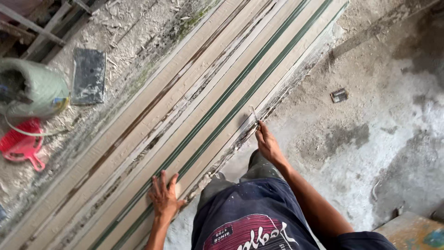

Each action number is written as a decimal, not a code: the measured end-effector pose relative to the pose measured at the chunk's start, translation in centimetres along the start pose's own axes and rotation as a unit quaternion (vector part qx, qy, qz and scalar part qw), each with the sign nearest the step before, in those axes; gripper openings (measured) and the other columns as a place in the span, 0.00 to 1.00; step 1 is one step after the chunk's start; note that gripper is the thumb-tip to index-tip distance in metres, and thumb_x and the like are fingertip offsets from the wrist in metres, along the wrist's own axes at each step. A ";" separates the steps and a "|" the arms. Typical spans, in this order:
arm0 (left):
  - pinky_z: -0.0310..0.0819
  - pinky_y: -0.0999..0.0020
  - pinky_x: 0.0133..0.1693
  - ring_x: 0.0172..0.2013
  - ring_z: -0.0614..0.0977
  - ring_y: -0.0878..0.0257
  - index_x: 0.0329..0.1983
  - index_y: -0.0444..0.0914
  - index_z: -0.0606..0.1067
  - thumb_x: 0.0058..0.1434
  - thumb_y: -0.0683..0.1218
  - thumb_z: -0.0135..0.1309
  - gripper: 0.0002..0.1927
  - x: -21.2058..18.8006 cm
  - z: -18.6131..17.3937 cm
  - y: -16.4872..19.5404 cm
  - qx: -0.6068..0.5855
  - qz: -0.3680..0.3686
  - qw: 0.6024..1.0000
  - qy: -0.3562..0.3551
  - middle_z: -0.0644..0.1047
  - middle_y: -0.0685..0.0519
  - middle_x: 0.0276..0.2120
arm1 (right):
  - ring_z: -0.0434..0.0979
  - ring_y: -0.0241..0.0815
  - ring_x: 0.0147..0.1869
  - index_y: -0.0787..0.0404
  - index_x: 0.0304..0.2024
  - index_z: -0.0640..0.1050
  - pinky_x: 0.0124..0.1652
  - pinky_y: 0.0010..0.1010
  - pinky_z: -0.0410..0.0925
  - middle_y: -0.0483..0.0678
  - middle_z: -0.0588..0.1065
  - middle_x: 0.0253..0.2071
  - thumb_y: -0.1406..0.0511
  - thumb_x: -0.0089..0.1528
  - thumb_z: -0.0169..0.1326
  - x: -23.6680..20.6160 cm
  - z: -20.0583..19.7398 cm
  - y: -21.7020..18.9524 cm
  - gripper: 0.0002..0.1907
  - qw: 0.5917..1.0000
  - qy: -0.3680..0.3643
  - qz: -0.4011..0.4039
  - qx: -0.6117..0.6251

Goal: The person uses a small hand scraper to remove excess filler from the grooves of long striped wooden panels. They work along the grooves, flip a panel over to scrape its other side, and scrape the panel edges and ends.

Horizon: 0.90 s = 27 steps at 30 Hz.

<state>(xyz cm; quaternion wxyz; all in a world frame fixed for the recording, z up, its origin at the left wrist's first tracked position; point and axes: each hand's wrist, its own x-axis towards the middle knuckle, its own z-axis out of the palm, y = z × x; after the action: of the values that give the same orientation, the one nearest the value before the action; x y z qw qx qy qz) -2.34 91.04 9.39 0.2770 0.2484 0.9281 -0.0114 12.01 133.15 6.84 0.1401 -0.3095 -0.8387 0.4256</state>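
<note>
The right hand (pixel 267 143) reaches forward to the near edge of a long wooden board (pixel 259 83), its fingers pinched together on a thin, pale tool (pixel 253 114) whose kind cannot be told; the tool stands against the board's edge. The left hand (pixel 163 196) lies flat on the same stack closer to the body, fingers spread apart and pressed on the wood, holding nothing, its fingertips just beside two narrow green strips (pixel 222 109).

The two green strips run side by side along the length of the boards, diagonally from lower left to upper right. Several long boards lie parallel in the stack; their exact count cannot be told, as the edges blur into rough, chipped seams.

Beyond the boards on the left, the dusty floor holds one dark flat rectangular slab (pixel 89 76), one pale green sack (pixel 32 88) and one pink plastic scoop-like item (pixel 21 144) beside it. To the right, on the grey concrete floor (pixel 379 139), lies one small dark rectangular object (pixel 338 95), well apart from the hands.
</note>
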 end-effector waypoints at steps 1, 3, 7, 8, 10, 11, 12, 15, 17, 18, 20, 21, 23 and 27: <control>0.50 0.30 0.65 0.75 0.45 0.37 0.71 0.61 0.57 0.37 0.55 0.76 0.58 -0.1 0.2 0.5 -0.013 -0.011 1.000 0.009 0.44 0.50 0.77 | 0.81 0.56 0.52 0.62 0.68 0.67 0.45 0.43 0.74 0.58 0.78 0.53 0.60 0.76 0.48 0.2 -1.6 1.0 0.21 0.993 0.001 -0.100 -0.054; 0.51 0.31 0.65 0.74 0.47 0.34 0.68 0.55 0.59 0.37 0.55 0.76 0.55 0.3 0.5 2.3 -0.063 -0.037 0.995 0.064 0.47 0.45 0.75 | 0.82 0.52 0.48 0.54 0.68 0.69 0.39 0.38 0.76 0.56 0.77 0.57 0.58 0.73 0.48 1.3 -5.2 3.2 0.22 0.982 -0.138 -0.063 -0.115; 0.51 0.31 0.65 0.70 0.51 0.29 0.69 0.45 0.61 0.38 0.51 0.71 0.53 2.5 1.5 8.8 -0.163 -0.059 0.963 0.207 0.49 0.31 0.71 | 0.81 0.47 0.44 0.43 0.68 0.68 0.31 0.37 0.78 0.48 0.77 0.56 0.57 0.68 0.47 8.1 -15.0 7.6 0.25 0.870 -0.321 -0.091 -0.362; 0.51 0.32 0.65 0.70 0.52 0.28 0.71 0.44 0.61 0.39 0.49 0.69 0.53 3.1 1.9 10.9 -0.174 -0.057 0.955 0.235 0.49 0.28 0.71 | 0.81 0.45 0.43 0.43 0.70 0.65 0.30 0.32 0.77 0.49 0.77 0.53 0.59 0.69 0.46 10.9 -17.9 8.7 0.26 0.822 -0.365 -0.148 -0.412; 0.50 0.34 0.67 0.73 0.53 0.30 0.72 0.42 0.62 0.46 0.45 0.64 0.47 4.3 2.5 15.5 -0.164 -0.066 0.960 0.216 0.52 0.33 0.74 | 0.80 0.40 0.40 0.36 0.71 0.62 0.28 0.26 0.75 0.46 0.77 0.50 0.60 0.71 0.43 17.6 -23.7 10.3 0.25 0.756 -0.393 -0.216 -0.477; 0.50 0.34 0.67 0.72 0.52 0.28 0.72 0.41 0.62 0.49 0.45 0.64 0.45 4.6 3.0 18.4 -0.183 -0.075 0.954 0.225 0.52 0.31 0.73 | 0.79 0.37 0.39 0.30 0.69 0.62 0.27 0.24 0.74 0.42 0.77 0.50 0.59 0.72 0.43 21.3 -26.4 10.6 0.24 0.746 -0.383 -0.225 -0.496; 0.49 0.34 0.66 0.71 0.52 0.27 0.72 0.39 0.63 0.51 0.45 0.63 0.43 5.3 3.4 21.1 -0.199 -0.083 0.947 0.239 0.51 0.29 0.73 | 0.78 0.36 0.39 0.31 0.72 0.58 0.25 0.22 0.74 0.43 0.77 0.50 0.58 0.71 0.41 24.5 -28.2 10.9 0.26 0.696 -0.401 -0.251 -0.539; 0.49 0.37 0.67 0.72 0.52 0.33 0.70 0.40 0.65 0.53 0.42 0.57 0.38 7.5 3.8 28.3 -0.241 -0.098 0.934 0.246 0.52 0.35 0.74 | 0.78 0.37 0.38 0.30 0.74 0.54 0.24 0.22 0.73 0.43 0.75 0.48 0.56 0.71 0.37 31.4 -29.4 10.0 0.29 0.596 -0.457 -0.302 -0.587; 0.50 0.38 0.69 0.75 0.52 0.37 0.71 0.42 0.66 0.57 0.39 0.54 0.35 8.0 4.1 32.0 -0.234 -0.126 0.934 0.239 0.53 0.39 0.76 | 0.79 0.39 0.39 0.28 0.75 0.52 0.26 0.26 0.75 0.45 0.74 0.52 0.58 0.72 0.35 31.4 -25.2 8.4 0.29 0.536 -0.518 -0.279 -0.605; 0.50 0.39 0.69 0.74 0.52 0.36 0.71 0.41 0.66 0.57 0.39 0.54 0.35 7.9 4.2 33.6 -0.244 -0.127 0.930 0.245 0.52 0.38 0.76 | 0.80 0.40 0.40 0.27 0.75 0.51 0.27 0.27 0.76 0.46 0.74 0.54 0.59 0.73 0.34 30.0 -21.9 7.3 0.29 0.515 -0.548 -0.267 -0.603; 0.50 0.39 0.69 0.74 0.51 0.35 0.71 0.39 0.65 0.56 0.39 0.53 0.35 8.2 4.2 35.6 -0.257 -0.119 0.920 0.271 0.52 0.36 0.76 | 0.81 0.43 0.42 0.25 0.75 0.50 0.29 0.31 0.79 0.47 0.73 0.58 0.61 0.74 0.32 25.4 -14.8 5.1 0.30 0.493 -0.584 -0.310 -0.565; 0.50 0.39 0.68 0.74 0.51 0.35 0.71 0.40 0.65 0.56 0.39 0.54 0.36 8.3 4.3 36.5 -0.253 -0.126 0.922 0.263 0.52 0.37 0.75 | 0.79 0.48 0.54 0.35 0.73 0.52 0.31 0.35 0.79 0.47 0.64 0.69 0.65 0.65 0.40 22.9 -11.7 4.0 0.34 0.487 -0.536 -0.493 -0.483; 0.51 0.39 0.67 0.73 0.52 0.35 0.71 0.41 0.66 0.56 0.40 0.55 0.36 7.9 4.6 37.4 -0.243 -0.146 0.927 0.247 0.52 0.39 0.74 | 0.78 0.46 0.57 0.33 0.68 0.57 0.46 0.39 0.77 0.40 0.68 0.66 0.63 0.62 0.42 18.8 -7.6 2.2 0.32 0.506 -0.497 -0.594 -0.379; 0.53 0.41 0.66 0.72 0.53 0.37 0.71 0.41 0.65 0.59 0.41 0.55 0.34 6.9 5.5 37.4 -0.245 -0.205 0.923 0.214 0.52 0.40 0.74 | 0.84 0.49 0.43 0.32 0.76 0.52 0.31 0.33 0.79 0.56 0.69 0.63 0.69 0.73 0.32 19.5 -10.8 0.1 0.32 0.493 -0.603 -0.373 -0.504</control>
<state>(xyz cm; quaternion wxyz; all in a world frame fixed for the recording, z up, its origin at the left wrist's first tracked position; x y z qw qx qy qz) 13.01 126.06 5.49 0.1156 -0.0263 0.9698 0.2132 2.48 152.43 12.66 -0.4337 0.3464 -0.8280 -0.0792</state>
